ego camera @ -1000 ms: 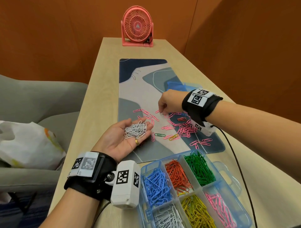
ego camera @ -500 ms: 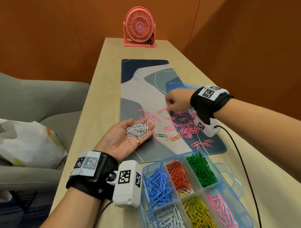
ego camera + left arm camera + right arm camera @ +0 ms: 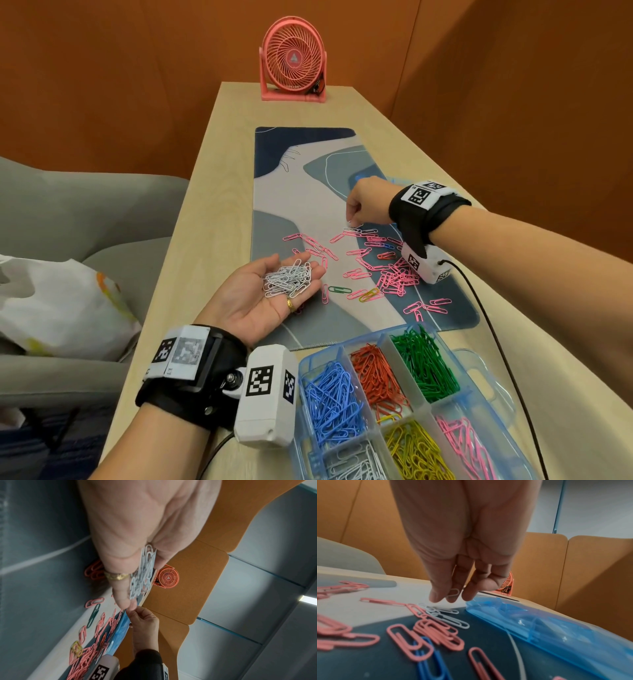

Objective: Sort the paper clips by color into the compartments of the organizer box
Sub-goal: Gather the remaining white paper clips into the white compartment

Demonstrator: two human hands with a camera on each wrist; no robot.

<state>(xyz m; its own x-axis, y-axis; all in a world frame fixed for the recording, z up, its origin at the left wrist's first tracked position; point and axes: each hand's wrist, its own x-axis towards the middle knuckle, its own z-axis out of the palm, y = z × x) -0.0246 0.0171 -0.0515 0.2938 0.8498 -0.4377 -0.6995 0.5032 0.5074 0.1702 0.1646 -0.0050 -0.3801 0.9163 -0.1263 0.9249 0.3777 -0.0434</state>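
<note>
1. The right hand [image 3: 368, 202] has moved from the middle of the pink scatter to the far edge of the mat [image 3: 308, 192], and now pinches a white clip [image 3: 453, 593] just above two more white ones [image 3: 447, 616].
2. The left hand [image 3: 260, 294] stays palm-up, fingers relaxed, cradling a heap of white clips [image 3: 287, 277].
3. White-gathering is nearly done; the organizer box [image 3: 486, 383] at the near bench edge awaits them.
</note>
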